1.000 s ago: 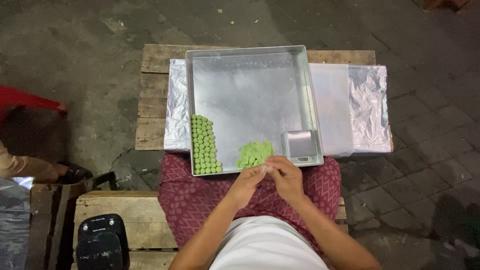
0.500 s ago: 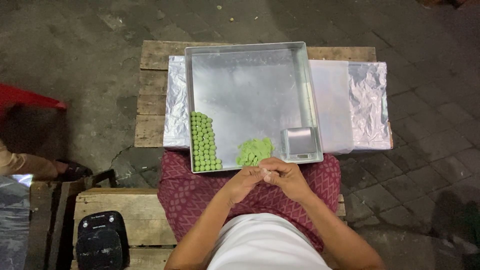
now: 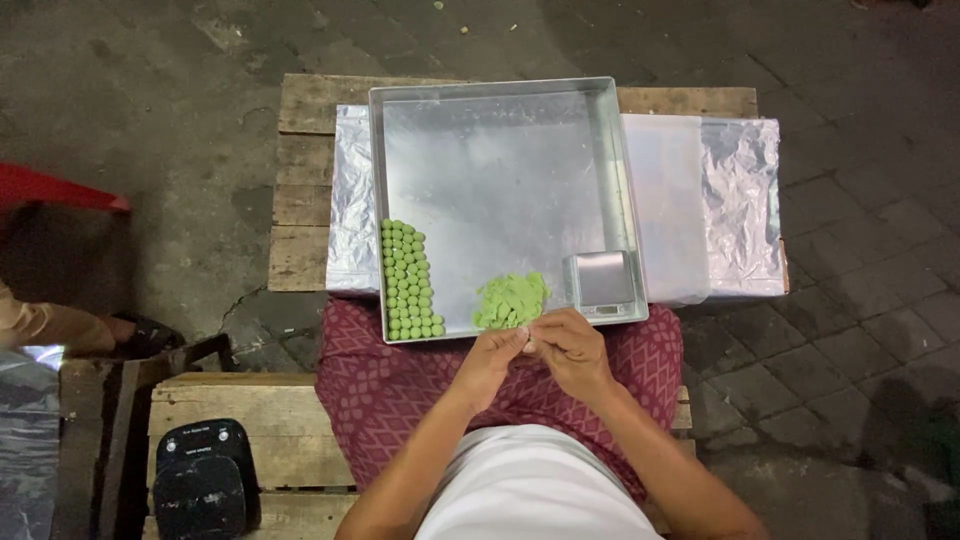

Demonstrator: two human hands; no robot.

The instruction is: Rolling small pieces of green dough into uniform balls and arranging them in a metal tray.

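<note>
2 hands [image 3: 540,350] meet beside green dough pile [image 3: 510,300], scale [image 3: 602,280] adjacent.

Both hands, left hand [image 3: 492,358] and right hand [image 3: 568,348], meet at the tray's [image 3: 500,92] near edge, beside the green dough pile [image 3: 510,300] and green balls [image 3: 407,280].

The person wore a plain white sleeveless top and a maroon wrap skirt patterned with small pale motifs, while both forearms, the left hand [image 3: 492,358] and the right hand [image 3: 572,350] were bare.
</note>
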